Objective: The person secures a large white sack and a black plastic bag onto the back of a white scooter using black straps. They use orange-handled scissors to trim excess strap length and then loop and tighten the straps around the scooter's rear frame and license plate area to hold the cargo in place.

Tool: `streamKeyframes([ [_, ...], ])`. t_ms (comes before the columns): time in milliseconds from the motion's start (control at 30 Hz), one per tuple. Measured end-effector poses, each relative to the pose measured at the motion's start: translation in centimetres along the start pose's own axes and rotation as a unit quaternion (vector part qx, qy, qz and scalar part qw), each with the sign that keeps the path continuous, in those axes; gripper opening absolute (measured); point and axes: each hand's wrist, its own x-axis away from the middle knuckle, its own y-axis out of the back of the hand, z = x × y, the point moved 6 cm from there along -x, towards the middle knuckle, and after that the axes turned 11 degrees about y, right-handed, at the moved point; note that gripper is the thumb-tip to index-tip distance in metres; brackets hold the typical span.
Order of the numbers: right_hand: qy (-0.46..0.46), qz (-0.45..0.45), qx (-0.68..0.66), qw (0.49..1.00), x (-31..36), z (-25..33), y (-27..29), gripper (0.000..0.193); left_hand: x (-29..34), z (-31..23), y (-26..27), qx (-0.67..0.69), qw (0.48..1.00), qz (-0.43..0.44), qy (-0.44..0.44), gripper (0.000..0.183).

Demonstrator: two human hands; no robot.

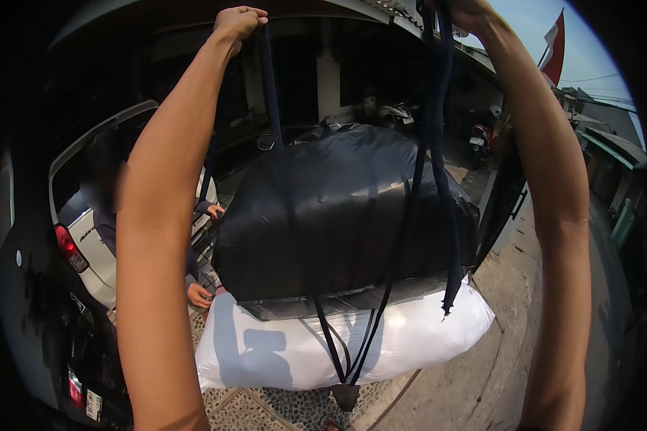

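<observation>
Wht sack (402,332), long axis L–R, L grip (239,24) clenched on strap (272,82), can't tell R grip (473,16)

Shows hard sunlight, crisp shadows on the sack (417,332) (plus dull sheen on the bundle (345,219)); dims heavily behind; bends, blackens at the edges.
</observation>
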Motion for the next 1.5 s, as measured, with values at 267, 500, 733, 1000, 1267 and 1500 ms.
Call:
streamKeyframes([
  [267, -0.002, 0.069, 0.076, 0.995, -1.4, -8.2, -2.3, 0.038, 7.9, 11.7, -11.7, -0.472, 0.833, 0.275, 0.092, 0.081],
  [500, -0.046, 0.059, 0.016, 0.997, -1.5, -17.7, 1.5, 0.04, 24.8, -2.1, -12.9, -0.301, 0.94, 0.151, -0.054, 0.061],
  [733, -0.035, 0.043, -0.284, 0.957, -3.3, -21.6, 8.3, 0.017, 30.2, -1.7, -20.3, -0.446, 0.891, -0.002, 0.085, 0.034],
  [1000, 0.048, 0.218, 0.043, 0.974, 3.0, -28.6, 19.4, 0.011, 26.5, -1.0, -14.0, -0.497, 0.815, -0.188, 0.231, 0.017],
  [1267, 0.072, 0.229, 0.037, 0.97, 15.2, -44.0, 25.7, 0.026, 25.6, 2.4, -22.6, -0.718, 0.646, -0.032, 0.258, 0.027],
  [1500, 0.09, 0.277, -0.074, 0.954, 10.7, -47.9, 25.6, 0.025, 24.8, 1.1, -21.7, -0.688, 0.533, -0.117, 0.478, 0.037],
])
